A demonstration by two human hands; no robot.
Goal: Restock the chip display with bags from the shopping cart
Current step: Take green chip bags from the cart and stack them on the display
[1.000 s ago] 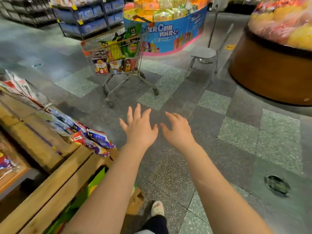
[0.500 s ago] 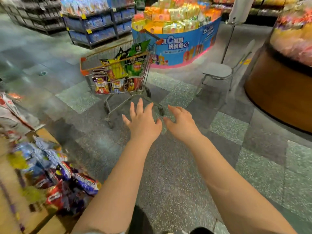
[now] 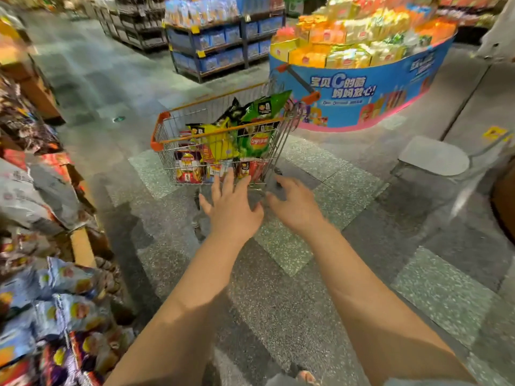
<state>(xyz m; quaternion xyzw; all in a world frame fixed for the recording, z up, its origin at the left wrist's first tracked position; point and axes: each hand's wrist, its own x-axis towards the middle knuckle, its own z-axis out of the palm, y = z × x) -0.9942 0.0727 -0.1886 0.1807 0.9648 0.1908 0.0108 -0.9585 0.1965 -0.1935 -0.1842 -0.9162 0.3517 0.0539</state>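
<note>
A wire shopping cart [image 3: 167, 140] with orange trim stands ahead of me on the floor, filled with chip bags: a green bag [image 3: 259, 126], a yellow bag [image 3: 217, 140] and red bags [image 3: 189, 171] lower down. My left hand [image 3: 231, 210] and my right hand [image 3: 295, 207] are stretched out in front of me, side by side, fingers spread and empty, just short of the cart's near side. The wooden chip display [image 3: 80, 246] runs along my left, with blue and purple bags [image 3: 61, 310] heaped on it.
A round blue promotional stand [image 3: 362, 90] piled with yellow and orange packs sits behind the cart. A grey chair [image 3: 434, 157] stands to the right of it. Blue shelving [image 3: 220, 48] lines the back. A brown round display edge [image 3: 504, 201] shows at far right.
I have moved closer to the cart and turned toward it; the cart now looms larger and nearer my hands. Both hands stay extended and empty.
</note>
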